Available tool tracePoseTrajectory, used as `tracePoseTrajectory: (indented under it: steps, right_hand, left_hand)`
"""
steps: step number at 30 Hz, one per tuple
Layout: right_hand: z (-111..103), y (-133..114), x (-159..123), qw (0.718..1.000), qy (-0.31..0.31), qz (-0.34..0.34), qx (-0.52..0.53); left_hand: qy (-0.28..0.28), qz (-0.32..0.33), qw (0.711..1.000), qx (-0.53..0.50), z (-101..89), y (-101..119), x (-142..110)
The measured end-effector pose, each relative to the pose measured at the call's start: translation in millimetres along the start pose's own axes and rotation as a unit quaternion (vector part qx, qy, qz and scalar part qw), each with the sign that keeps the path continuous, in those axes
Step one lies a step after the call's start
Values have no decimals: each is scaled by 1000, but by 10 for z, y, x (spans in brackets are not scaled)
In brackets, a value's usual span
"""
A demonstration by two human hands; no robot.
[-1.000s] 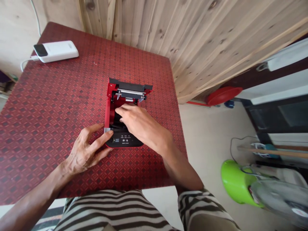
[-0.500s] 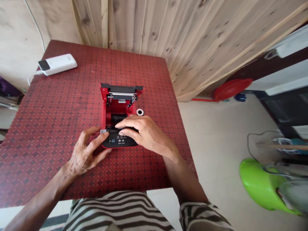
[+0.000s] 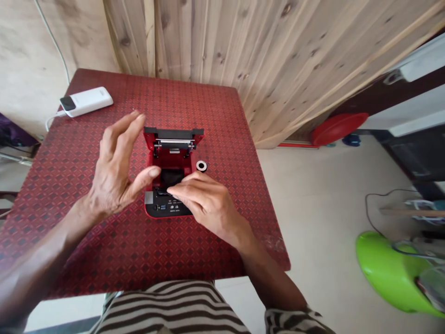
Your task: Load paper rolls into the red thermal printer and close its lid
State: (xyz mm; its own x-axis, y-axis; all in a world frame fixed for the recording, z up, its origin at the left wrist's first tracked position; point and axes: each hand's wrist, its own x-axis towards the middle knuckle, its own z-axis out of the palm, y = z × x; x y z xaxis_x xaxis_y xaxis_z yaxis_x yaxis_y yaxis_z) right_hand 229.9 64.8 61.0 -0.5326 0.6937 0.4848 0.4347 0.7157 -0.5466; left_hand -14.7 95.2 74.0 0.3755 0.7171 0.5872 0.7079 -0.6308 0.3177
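A small red and black printer (image 3: pixel 170 209) stands on the table with its lid (image 3: pixel 174 134) raised. Inside its compartment lies a roll of black film or paper (image 3: pixel 171 176), its surface reaching toward the front edge. My right hand (image 3: pixel 208 197) is closed, with fingertips pinched at that front edge on what looks like the roll's loose end; the grip itself is partly hidden. To the left, my left hand (image 3: pixel 116 167) is raised and open, fingers stretched up beside the lid and thumb pointing at the compartment's left wall. Just right of the printer is a small roll with a pale ring-shaped end (image 3: pixel 201 165).
The red patterned table (image 3: pixel 222 250) meets a wooden plank wall (image 3: pixel 205 41) at the back. A white power bank (image 3: pixel 88 100) with a cable lies at the far left. On the floor to the right are a green plastic object (image 3: pixel 385 273) and a red basin (image 3: pixel 340 129).
My left hand has left the printer's front panel and risen up and left, fingers spreading. The right fingers have closed into a pinch. More black surface shows in the compartment.
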Motion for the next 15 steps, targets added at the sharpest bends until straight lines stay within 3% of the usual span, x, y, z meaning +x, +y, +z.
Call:
tracePoseTrajectory:
  steps: [4, 9, 15]
  right_hand:
    - [30, -81, -125, 997, 24, -31, -69]
    - [74, -136, -228, 991, 44, -52, -117]
    - [113, -141, -271, 991, 47, -43, -121]
  left_hand:
    - [-62, -14, 998, -10, 54, -37, 147]
    - [-67, 69, 995, 15, 34, 141, -248]
    - [-77, 80, 993, 26, 139, 257, -576]
